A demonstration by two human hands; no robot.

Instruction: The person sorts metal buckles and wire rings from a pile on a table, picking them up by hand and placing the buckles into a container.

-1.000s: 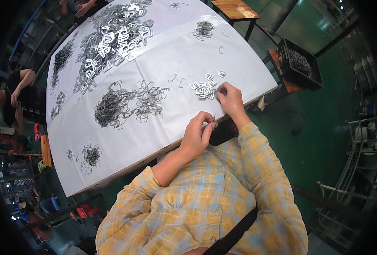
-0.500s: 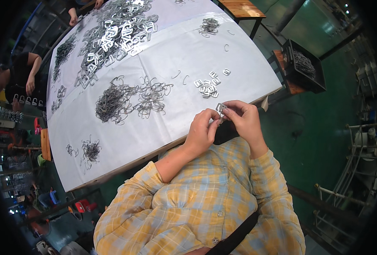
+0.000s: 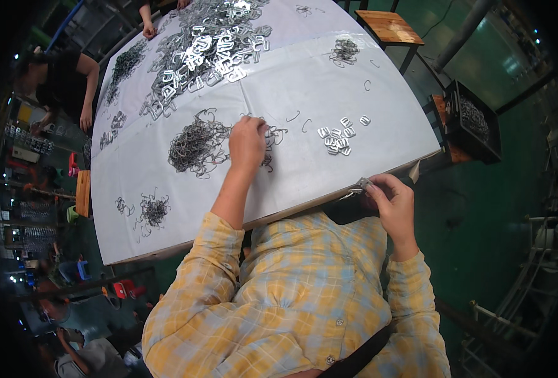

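head view: the right hand (image 3: 394, 200) has its fingers clamped on a metal buckle (image 3: 362, 185) by the near edge of the white-covered counter (image 3: 304, 173); the left hand (image 3: 247, 143) is at the right side of the piled wire hooks (image 3: 194, 148), whether its fingers grip any cannot be told. tangled hooks are probably best lifted singly. far right, a black crate (image 3: 497, 150) stands above green floor (image 3: 474, 217).

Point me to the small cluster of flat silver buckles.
In the head view, the silver buckles lie right of centre on the white table, above and left of the right hand.
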